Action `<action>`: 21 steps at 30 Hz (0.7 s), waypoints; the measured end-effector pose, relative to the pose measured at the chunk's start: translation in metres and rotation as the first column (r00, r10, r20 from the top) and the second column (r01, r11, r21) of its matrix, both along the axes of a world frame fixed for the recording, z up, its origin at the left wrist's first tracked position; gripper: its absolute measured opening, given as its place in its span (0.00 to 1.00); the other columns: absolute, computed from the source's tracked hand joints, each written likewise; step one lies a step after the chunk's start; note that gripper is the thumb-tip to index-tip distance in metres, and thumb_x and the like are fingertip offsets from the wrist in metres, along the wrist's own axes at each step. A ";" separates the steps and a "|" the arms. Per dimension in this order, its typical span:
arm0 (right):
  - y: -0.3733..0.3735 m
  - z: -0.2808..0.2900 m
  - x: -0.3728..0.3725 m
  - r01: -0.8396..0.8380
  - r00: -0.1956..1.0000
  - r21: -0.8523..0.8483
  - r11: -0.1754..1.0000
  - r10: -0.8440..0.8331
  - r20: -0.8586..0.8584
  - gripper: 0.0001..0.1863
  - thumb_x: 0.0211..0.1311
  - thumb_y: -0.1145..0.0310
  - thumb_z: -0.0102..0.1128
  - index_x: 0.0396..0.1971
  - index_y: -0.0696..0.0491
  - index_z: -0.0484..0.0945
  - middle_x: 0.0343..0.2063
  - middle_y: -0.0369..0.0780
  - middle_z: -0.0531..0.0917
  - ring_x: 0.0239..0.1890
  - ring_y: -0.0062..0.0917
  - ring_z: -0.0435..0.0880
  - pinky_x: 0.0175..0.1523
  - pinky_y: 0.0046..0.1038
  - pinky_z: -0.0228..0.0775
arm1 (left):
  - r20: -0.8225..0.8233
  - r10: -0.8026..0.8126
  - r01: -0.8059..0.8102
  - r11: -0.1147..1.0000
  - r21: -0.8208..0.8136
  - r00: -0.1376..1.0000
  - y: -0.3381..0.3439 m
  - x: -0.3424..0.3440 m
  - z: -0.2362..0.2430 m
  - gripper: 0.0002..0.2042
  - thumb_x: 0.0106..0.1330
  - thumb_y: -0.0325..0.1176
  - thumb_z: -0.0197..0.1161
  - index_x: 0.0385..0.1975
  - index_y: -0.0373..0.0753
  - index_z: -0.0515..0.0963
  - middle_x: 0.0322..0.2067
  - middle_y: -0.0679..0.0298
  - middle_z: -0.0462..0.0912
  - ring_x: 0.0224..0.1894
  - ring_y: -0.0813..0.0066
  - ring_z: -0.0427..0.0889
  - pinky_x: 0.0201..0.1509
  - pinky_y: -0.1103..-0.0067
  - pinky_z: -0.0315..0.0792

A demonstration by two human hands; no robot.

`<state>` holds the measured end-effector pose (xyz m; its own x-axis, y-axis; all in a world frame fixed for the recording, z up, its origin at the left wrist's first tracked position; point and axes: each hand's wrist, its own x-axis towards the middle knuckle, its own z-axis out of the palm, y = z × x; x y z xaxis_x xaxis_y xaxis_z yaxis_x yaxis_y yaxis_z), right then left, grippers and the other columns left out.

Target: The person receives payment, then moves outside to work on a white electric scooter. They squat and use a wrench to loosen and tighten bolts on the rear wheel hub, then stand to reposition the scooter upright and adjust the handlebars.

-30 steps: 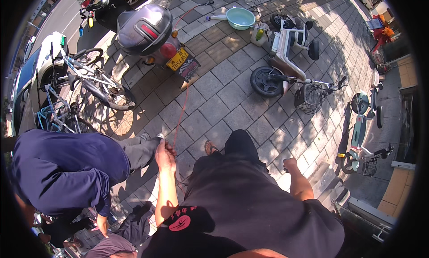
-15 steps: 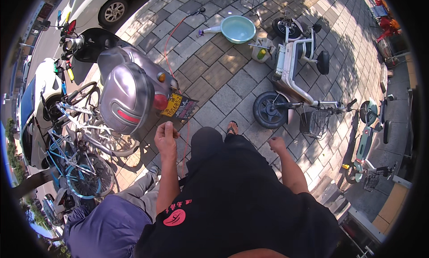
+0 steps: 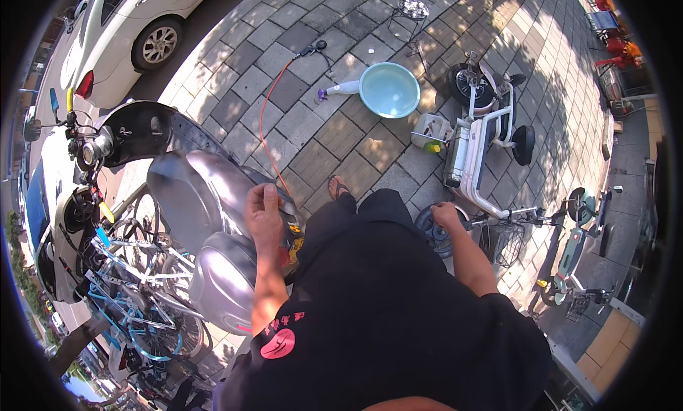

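My left hand [image 3: 264, 213] is raised beside a grey scooter [image 3: 186, 205] with a rounded top box [image 3: 220, 279], its fingers curled together; whatever is in them, if anything, I cannot make out. My right hand [image 3: 445, 216], also with curled fingers, hangs over the front wheel of a white electric bike [image 3: 470, 160] with a wire basket [image 3: 501, 247]; its grip is hidden. Ahead are a light-blue basin [image 3: 389, 89], a white plastic container [image 3: 430, 129] with a green bottle [image 3: 432, 147], and a thin red hose [image 3: 262, 114] running to a black fitting [image 3: 317, 46].
Bicycles [image 3: 153, 301] crowd the left below a white car [image 3: 128, 34]. A small stand [image 3: 409, 13] is at the top. A green kick scooter [image 3: 567, 262] stands at the right by a step edge [image 3: 605, 340]. Paving [image 3: 320, 148] lies between the vehicles.
I have moved forward along the grey scooter, so the basin and white bike appear lower and nearer. The co-worker in blue at lower left has mostly left the view.
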<state>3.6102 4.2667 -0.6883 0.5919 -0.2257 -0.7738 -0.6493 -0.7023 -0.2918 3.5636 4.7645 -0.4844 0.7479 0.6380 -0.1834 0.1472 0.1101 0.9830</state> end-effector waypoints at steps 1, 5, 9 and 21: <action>-0.013 -0.016 -0.014 -0.004 1.000 -0.028 1.000 0.005 0.002 0.15 0.65 0.63 0.64 0.34 0.62 0.86 0.24 0.43 0.86 0.21 0.29 0.84 0.27 0.33 0.76 | 0.001 -0.062 0.062 0.996 0.064 0.998 0.011 0.033 0.001 0.12 0.76 0.39 0.67 0.42 0.35 0.80 0.30 0.68 0.81 0.30 0.82 0.79 0.37 0.82 0.76; 0.030 -0.008 -0.004 0.143 0.977 -0.081 0.986 -0.154 -0.149 0.16 0.64 0.64 0.57 0.31 0.65 0.85 0.24 0.53 0.87 0.23 0.38 0.89 0.30 0.39 0.82 | -0.043 -0.164 0.169 0.971 0.169 0.986 0.070 0.154 -0.002 0.13 0.76 0.41 0.68 0.42 0.35 0.80 0.29 0.68 0.81 0.30 0.81 0.79 0.38 0.81 0.76; 0.081 -0.008 0.056 0.090 0.951 -0.105 0.990 -0.117 -0.286 0.16 0.64 0.67 0.56 0.31 0.67 0.84 0.24 0.52 0.87 0.25 0.38 0.90 0.28 0.40 0.82 | -0.145 -0.164 0.191 0.963 0.191 0.976 0.126 0.262 -0.032 0.13 0.77 0.41 0.67 0.40 0.35 0.80 0.29 0.69 0.81 0.29 0.83 0.78 0.35 0.82 0.73; 0.220 -0.002 0.471 0.413 0.830 0.287 0.865 -0.487 0.272 0.22 0.64 0.55 0.62 0.45 0.59 0.88 0.40 0.51 0.90 0.43 0.44 0.91 0.51 0.39 0.81 | -0.306 -0.104 0.108 0.994 -0.005 0.946 0.240 0.534 -0.022 0.17 0.79 0.47 0.61 0.44 0.36 0.76 0.23 0.70 0.72 0.24 0.79 0.74 0.28 0.82 0.67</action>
